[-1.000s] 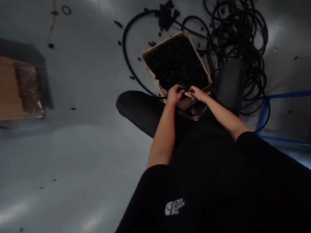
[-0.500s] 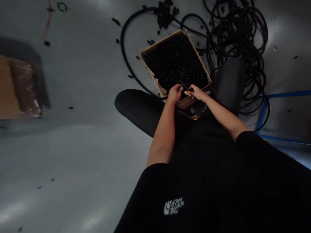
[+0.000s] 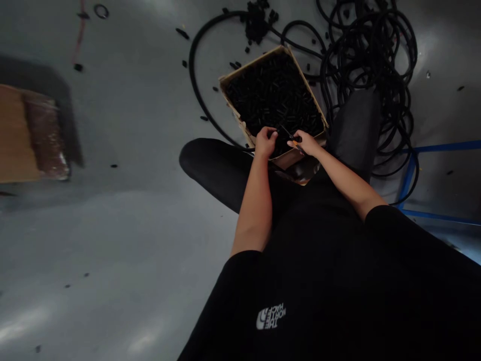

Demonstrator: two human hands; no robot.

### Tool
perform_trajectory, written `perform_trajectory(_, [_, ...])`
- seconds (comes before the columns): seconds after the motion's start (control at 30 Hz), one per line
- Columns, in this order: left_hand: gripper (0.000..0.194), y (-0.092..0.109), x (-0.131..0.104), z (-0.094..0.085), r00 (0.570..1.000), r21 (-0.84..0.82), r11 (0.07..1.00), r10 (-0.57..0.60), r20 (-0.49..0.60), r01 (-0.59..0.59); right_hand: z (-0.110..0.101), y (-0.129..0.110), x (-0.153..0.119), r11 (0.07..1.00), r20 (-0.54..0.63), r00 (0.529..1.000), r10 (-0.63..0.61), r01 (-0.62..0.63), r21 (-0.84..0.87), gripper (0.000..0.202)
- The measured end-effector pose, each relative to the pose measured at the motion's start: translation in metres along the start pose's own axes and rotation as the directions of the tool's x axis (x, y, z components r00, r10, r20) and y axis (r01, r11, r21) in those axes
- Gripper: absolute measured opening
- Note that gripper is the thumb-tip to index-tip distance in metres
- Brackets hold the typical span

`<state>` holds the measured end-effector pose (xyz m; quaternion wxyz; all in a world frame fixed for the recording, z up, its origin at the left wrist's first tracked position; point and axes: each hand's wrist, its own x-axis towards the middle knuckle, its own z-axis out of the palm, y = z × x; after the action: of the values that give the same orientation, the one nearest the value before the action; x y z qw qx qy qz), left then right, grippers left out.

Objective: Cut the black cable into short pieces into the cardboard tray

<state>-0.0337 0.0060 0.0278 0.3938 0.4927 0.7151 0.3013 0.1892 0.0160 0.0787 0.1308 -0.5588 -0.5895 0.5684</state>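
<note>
My left hand (image 3: pixel 265 143) is closed at the near edge of a cardboard box (image 3: pixel 252 142). A black hose (image 3: pixel 192 67) curves round the box's left side and runs into that hand; its end is hard to see against the dark contents. Close by on the right, my right hand (image 3: pixel 307 144) grips an orange-and-black bladed tool (image 3: pixel 296 144), whose thin, dark front part points up-left toward the left fingers. Its exact kind is too small to tell. Below both hands, many short black tube pieces (image 3: pixel 272 93) fill the box.
A tangled heap of black hose (image 3: pixel 376 55) lies beyond my right knee. Loose black pieces (image 3: pixel 256 22) are clustered behind the box, with others scattered on the grey floor (image 3: pixel 143 240). At far left stands another carton (image 3: pixel 17 135); blue tape (image 3: pixel 447 147) marks the floor at right.
My left hand has shifted slightly left, widening the gap between the hands. The right hand keeps its grip on the bladed tool and has barely moved.
</note>
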Motion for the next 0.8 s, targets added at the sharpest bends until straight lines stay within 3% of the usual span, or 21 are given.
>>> perform_trajectory(0.13, [0.023,-0.003,0.005,-0.003,0.990,-0.078,0.996,-0.051,-0.133,0.041,0.003,0.012,0.004,0.947,0.025,0.999,-0.033,0.040,-0.318,0.037])
perform_trajectory(0.27, [0.026,0.002,0.003,-0.001,0.991,-0.087,0.996,-0.047,-0.126,0.036,0.008,0.013,-0.002,0.910,0.077,0.993,-0.092,0.115,-0.399,0.043])
perform_trajectory(0.4, [0.025,0.007,-0.002,0.003,0.999,-0.055,0.998,-0.033,-0.042,0.031,0.012,0.010,-0.003,0.932,0.071,0.989,-0.131,0.147,-0.331,0.041])
perform_trajectory(0.53, [0.027,0.009,-0.004,0.002,0.999,-0.021,1.000,-0.007,-0.048,0.006,0.010,0.011,-0.001,0.976,0.025,0.996,-0.088,0.091,-0.199,0.040])
perform_trajectory(0.63, [0.030,0.009,-0.008,0.001,0.999,0.060,0.998,0.028,-0.014,-0.027,0.010,0.012,0.003,0.999,0.001,1.000,-0.017,0.017,-0.046,0.051])
perform_trajectory(0.8, [0.017,0.005,-0.015,0.011,0.993,0.169,0.984,0.029,0.116,-0.049,0.012,0.014,0.007,0.972,0.091,0.986,0.136,-0.151,0.178,0.071])
